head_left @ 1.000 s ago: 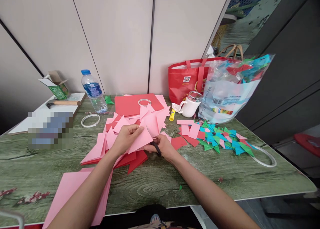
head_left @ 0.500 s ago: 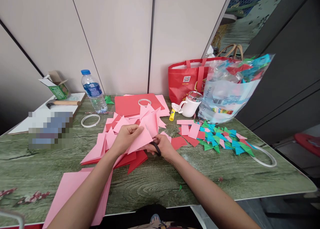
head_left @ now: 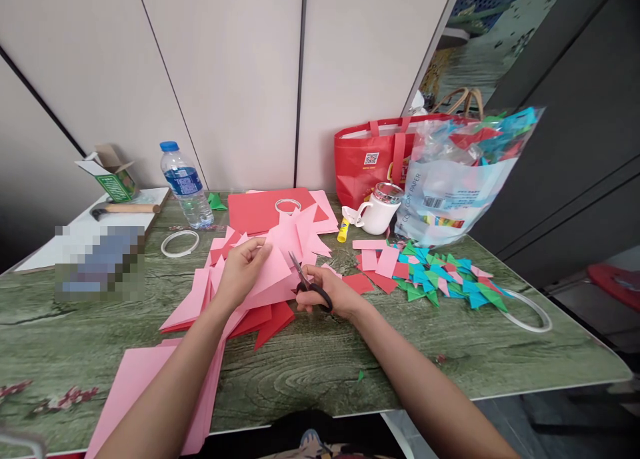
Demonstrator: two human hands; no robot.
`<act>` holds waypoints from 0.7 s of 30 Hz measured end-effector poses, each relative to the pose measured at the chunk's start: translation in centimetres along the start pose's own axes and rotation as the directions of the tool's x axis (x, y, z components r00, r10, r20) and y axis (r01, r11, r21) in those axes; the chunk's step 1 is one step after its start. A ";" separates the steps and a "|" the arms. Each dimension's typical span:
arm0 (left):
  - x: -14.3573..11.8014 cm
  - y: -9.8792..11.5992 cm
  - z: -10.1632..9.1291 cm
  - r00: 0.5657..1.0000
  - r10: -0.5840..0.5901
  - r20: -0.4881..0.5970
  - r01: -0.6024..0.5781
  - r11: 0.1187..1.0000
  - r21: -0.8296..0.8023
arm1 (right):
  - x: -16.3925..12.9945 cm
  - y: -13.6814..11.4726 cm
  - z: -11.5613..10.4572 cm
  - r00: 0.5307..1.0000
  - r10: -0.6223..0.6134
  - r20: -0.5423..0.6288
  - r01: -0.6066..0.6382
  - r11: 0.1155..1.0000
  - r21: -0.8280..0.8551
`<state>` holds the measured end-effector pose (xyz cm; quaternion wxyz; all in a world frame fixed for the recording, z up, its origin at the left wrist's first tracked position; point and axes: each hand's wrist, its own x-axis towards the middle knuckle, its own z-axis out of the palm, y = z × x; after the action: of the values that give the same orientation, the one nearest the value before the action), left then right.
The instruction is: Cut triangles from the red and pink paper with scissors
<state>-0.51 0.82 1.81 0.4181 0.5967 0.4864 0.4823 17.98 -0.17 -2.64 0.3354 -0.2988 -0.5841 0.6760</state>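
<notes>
My left hand [head_left: 244, 271] pinches a piece of pink paper [head_left: 270, 272] between thumb and fingers, above a heap of cut pink and red paper. My right hand [head_left: 333, 291] is closed round the black handles of a pair of scissors [head_left: 314, 293]. Their metal blades point up and away, just right of the held paper and apart from it. Behind the hands, folded pink pieces [head_left: 297, 229] stick up from the heap. Red pieces [head_left: 265, 324] lie under the pink ones, partly hidden by the left hand and forearm.
A pink paper stack [head_left: 145, 379] lies front left. Behind stand a water bottle [head_left: 186, 185], red paper sheets [head_left: 250, 209], a glue stick [head_left: 343, 230], a white mug [head_left: 377, 215], a red bag [head_left: 350, 169] and a plastic bag [head_left: 445, 199]. Coloured paper pieces [head_left: 425, 275] are scattered right.
My right hand has drawn the scissors back and right, out of the pink paper, so the blades now show. My left hand has shifted slightly left, still holding the paper.
</notes>
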 end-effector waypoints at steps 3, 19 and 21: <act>0.1 -0.1 -0.2 0.998 -0.024 0.053 0.029 0.996 -0.086 | -0.2 -0.1 -0.6 0.995 -0.006 0.102 0.005 1.000 0.010; -0.2 0.7 -0.2 0.971 -0.131 0.198 0.180 0.951 -0.251 | 0.0 0.3 -0.5 0.987 -0.115 0.113 0.116 0.993 -0.004; -0.3 0.9 0.0 0.967 -0.145 0.212 0.199 0.943 -0.265 | 0.2 0.4 -0.3 0.989 -0.138 0.048 0.140 0.989 -0.045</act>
<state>-0.38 0.39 2.60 0.5844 0.5286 0.4206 0.4496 18.08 0.12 -3.09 0.3614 -0.2502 -0.6270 0.6432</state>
